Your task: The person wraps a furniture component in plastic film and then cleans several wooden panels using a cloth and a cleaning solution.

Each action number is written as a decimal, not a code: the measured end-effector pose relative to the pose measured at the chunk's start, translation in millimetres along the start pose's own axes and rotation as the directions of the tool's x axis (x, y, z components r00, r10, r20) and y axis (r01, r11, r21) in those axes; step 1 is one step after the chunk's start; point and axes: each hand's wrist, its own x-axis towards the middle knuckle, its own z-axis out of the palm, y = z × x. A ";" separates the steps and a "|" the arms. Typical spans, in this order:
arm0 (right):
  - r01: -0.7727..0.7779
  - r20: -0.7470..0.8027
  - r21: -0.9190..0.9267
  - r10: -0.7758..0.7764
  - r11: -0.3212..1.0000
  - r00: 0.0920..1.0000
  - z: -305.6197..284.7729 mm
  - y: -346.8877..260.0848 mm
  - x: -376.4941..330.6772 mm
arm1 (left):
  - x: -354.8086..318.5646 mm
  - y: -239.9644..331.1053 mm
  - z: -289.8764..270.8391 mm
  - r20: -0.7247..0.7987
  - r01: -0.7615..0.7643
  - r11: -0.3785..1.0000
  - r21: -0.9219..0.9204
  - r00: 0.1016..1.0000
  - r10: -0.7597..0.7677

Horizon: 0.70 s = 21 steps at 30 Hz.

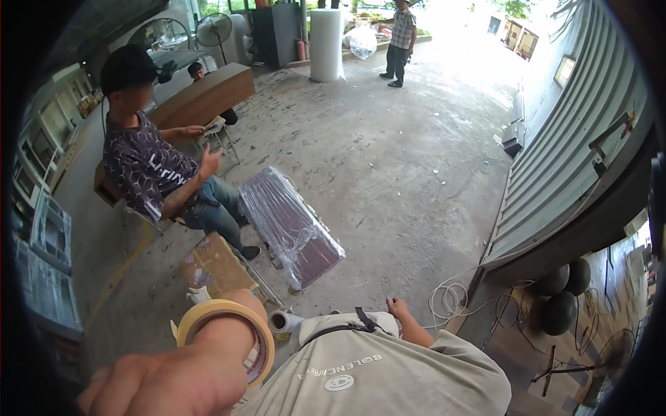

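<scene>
You have a big gray floor [402,201] in front of you, with little scraps [436,170] on it and a yellow line [126,269] on your left. On your right is a ridged metal wall [551,177]. Far ahead, you see a fan [214,30] near a dark cabinet [279,36]. Bright daylight shines by green leaves [517,8].

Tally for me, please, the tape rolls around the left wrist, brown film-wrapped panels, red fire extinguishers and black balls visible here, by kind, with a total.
Tape roll: 1
Brown film-wrapped panel: 1
Red fire extinguisher: 1
Black balls: 3
Total: 6
</scene>
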 end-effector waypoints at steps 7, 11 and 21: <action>-0.050 0.093 -0.104 0.060 0.993 0.994 2.0 -14.3 1.9 | -9.1 25.9 6.9 0.021 -0.011 0.995 0.101 1.000 0.009; -0.064 0.162 -0.039 0.069 0.997 0.984 15.5 -5.4 -1.8 | 6.4 19.2 15.5 0.040 -0.024 0.986 0.167 0.999 0.017; -0.132 0.082 -0.023 0.133 0.991 0.988 28.5 11.4 4.2 | 20.3 8.7 16.9 0.106 0.049 0.984 0.168 0.992 -0.068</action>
